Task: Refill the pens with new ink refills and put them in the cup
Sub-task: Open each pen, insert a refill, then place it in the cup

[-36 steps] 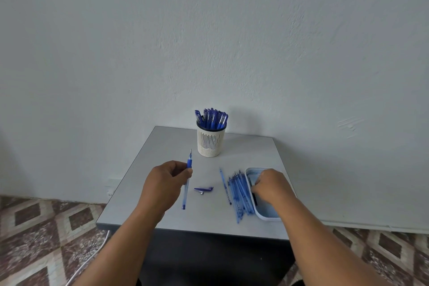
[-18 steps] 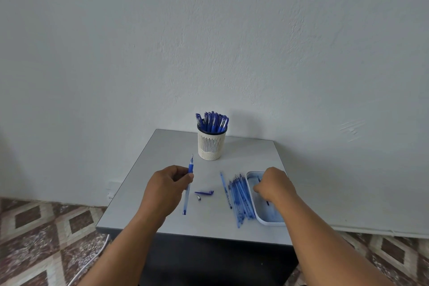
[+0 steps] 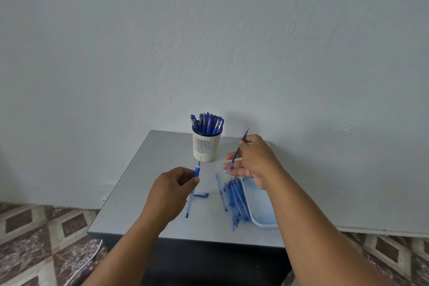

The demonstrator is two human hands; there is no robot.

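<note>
Refill [image 3: 237, 152], apparently pinched by right hand [image 3: 254, 160], other fingers spread: align with pen [image 3: 193, 187] gripped in left hand [image 3: 170, 193] before sliding in

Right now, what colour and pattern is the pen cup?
Cream pen cup, vertical slots above, small holes below; head view.

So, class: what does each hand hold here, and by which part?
The left hand grips a pen near its blue grip section, tip pointing up. The right hand pinches a thin refill around its middle, above the table.
</note>
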